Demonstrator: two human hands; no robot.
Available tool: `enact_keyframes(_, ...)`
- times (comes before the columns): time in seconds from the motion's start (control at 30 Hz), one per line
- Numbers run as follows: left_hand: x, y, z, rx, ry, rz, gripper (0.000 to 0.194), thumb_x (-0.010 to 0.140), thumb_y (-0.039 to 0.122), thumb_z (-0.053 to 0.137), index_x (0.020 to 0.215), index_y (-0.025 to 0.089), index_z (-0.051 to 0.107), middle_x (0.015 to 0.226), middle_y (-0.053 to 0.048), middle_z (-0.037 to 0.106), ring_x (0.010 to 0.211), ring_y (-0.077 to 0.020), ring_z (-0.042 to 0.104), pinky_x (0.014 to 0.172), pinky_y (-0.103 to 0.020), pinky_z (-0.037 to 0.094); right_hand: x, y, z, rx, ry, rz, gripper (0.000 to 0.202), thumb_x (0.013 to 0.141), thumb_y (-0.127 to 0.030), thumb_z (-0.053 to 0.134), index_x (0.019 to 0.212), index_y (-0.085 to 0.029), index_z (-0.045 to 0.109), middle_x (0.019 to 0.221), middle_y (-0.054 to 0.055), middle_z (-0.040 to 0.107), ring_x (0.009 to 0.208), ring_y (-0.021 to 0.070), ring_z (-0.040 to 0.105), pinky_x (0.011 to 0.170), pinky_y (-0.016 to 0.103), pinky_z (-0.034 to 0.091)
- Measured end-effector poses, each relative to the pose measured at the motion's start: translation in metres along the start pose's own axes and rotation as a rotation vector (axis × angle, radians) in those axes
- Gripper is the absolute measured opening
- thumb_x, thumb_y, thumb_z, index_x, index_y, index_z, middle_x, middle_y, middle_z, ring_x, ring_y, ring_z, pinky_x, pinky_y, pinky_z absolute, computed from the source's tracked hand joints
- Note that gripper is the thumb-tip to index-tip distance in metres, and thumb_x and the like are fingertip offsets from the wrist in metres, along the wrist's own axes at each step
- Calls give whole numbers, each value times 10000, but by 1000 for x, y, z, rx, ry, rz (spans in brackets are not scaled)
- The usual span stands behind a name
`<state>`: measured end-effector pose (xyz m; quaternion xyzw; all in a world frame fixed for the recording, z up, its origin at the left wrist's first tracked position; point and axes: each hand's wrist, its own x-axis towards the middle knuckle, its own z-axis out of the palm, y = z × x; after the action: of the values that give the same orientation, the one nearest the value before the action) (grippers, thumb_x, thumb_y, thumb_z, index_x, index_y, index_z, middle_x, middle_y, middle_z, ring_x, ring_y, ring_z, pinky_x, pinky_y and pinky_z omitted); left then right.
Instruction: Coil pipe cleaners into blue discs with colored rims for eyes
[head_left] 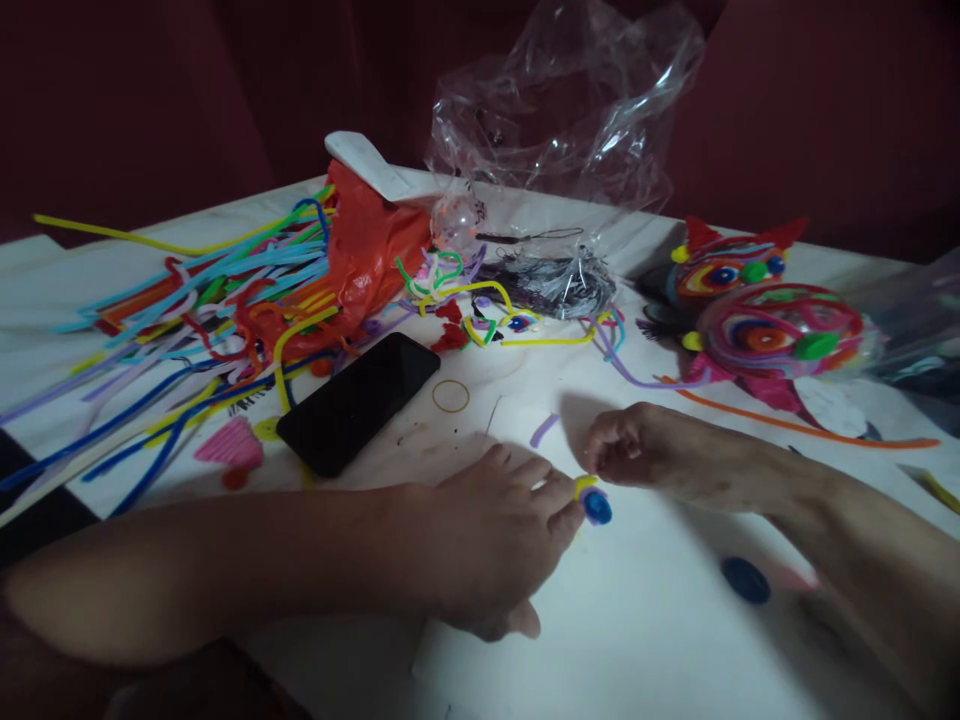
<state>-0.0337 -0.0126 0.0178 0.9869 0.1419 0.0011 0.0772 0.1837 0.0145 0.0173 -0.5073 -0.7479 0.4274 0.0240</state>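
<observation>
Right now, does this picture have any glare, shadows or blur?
Head view: dim overall, with bright glints on the bag; head view: soft shadows beside the right hand and its forearm; head view: fine detail on the left hand looks slightly soft.

On the table (pixel 525 378) here: pipe cleaners (pixel 255 275) at the person's left; phone (pixel 360 405) right of them; then rubber band (pixel 450 411); plastic bag (pixel 570 130) behind; two balls (pixel 780 330) right, one before another; coil (pixel 598 507) by left hand (pixel 510 535).

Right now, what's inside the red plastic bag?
Coloured pipe cleaners stick out of the picture-left end of the red plastic bag; anything deeper inside is covered, so I can't tell.
</observation>
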Motion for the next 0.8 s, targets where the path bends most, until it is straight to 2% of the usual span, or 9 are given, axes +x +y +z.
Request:
enact_keyframes(0.27,-1,0,-1,19,-9,5,795,642,499,670,1242,62,383,1254,-137,441,1079,-276,398,889,-386,302,-2,1,3,-1,41,-17,307,694,-422,463,715,-159,619,690,13,600,631,168,530,551,233,420)
enact_keyframes(0.57,-1,1,1,13,-11,-11,771,655,498,656,1248,91,377,1240,-153,458,1085,-286,410,877,-382,307,-12,6,6,-31,49,-18,343,736,-422,448,791,-177,682,780,15,609,701,180,556,628,254,437)
enact_keyframes(0.8,-1,1,1,8,-22,-12,756,661,490,651,1243,87,386,1249,-150,446,1075,-286,409,857,-385,313,-16,-5,6,-129,71,-44,303,763,-345,436,798,-190,695,780,30,605,690,179,553,615,252,436)
